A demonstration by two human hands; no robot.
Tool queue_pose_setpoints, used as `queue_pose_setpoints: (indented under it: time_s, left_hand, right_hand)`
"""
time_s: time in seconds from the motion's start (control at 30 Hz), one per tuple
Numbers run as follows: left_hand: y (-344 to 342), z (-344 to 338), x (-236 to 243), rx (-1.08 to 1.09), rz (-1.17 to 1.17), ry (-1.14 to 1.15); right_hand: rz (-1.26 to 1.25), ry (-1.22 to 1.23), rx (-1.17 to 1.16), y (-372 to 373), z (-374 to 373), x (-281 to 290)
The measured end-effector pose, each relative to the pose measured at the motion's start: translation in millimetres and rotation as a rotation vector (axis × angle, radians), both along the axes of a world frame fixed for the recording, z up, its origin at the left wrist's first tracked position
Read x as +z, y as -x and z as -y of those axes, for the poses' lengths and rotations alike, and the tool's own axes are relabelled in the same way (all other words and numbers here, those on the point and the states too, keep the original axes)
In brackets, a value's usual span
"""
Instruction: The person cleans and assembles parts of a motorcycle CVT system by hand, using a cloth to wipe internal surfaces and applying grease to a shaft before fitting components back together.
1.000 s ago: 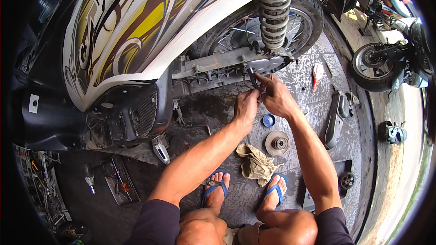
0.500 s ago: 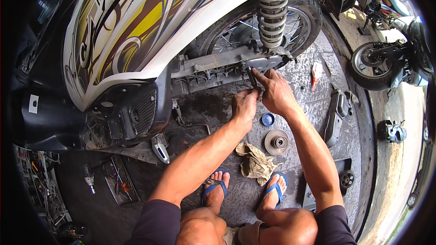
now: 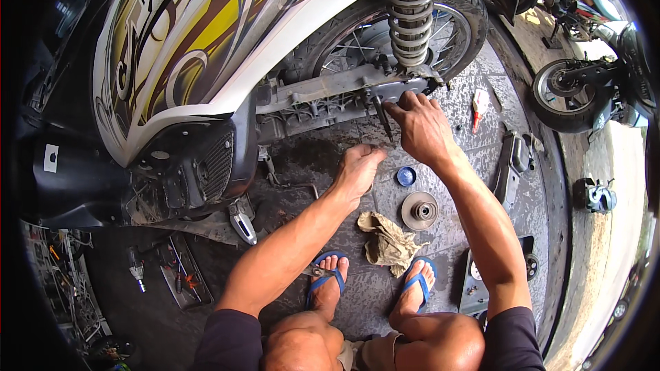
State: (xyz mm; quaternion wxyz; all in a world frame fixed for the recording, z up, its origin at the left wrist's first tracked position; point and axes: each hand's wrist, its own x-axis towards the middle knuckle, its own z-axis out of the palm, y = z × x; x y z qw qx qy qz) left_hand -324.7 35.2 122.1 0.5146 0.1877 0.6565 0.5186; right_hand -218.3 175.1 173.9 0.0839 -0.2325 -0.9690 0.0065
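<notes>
A dark metal shaft (image 3: 382, 117) juts out of the long grey engine casing (image 3: 320, 102) of a scooter, beside its rear wheel. My right hand (image 3: 423, 130) is at the casing's rear end, just right of the shaft. Its fingers are curled in, and whatever they hold is hidden. Lower and to the left, my left hand (image 3: 359, 170) is apart from the shaft. The thumb and fingers there are pressed together; I cannot make out anything between them. Beneath the hands lie a blue round cap (image 3: 406, 176), a metal pulley disc (image 3: 419, 211) and a crumpled tan rag (image 3: 389, 242).
A white tube with a red tip (image 3: 478, 110) lies right of my right hand, with a grey cover (image 3: 511, 168) farther down. A metal tray (image 3: 473, 294) sits by my right knee. At left are a tool tray (image 3: 180, 282) and the scooter's body (image 3: 234, 48).
My left hand has drawn away from the shaft, down and to the left. My right hand has shifted a little right, its forefinger now curled in. More of the shaft shows.
</notes>
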Motion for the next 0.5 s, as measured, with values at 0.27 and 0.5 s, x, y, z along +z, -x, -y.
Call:
queue_pose_setpoints:
  time_s: [0.27,0.5]
  left_hand:
    - [6.2,44.2,40.8,-0.140,0.029,-0.054]
    - [11.5,102.0,63.8,-0.162,0.111,-0.157]
  right_hand:
    - [-0.116,0.156,-0.048,-0.2,-3.0,-9.2]
    - [-0.242,0.499,0.080,-13.8,-3.6,-5.5]
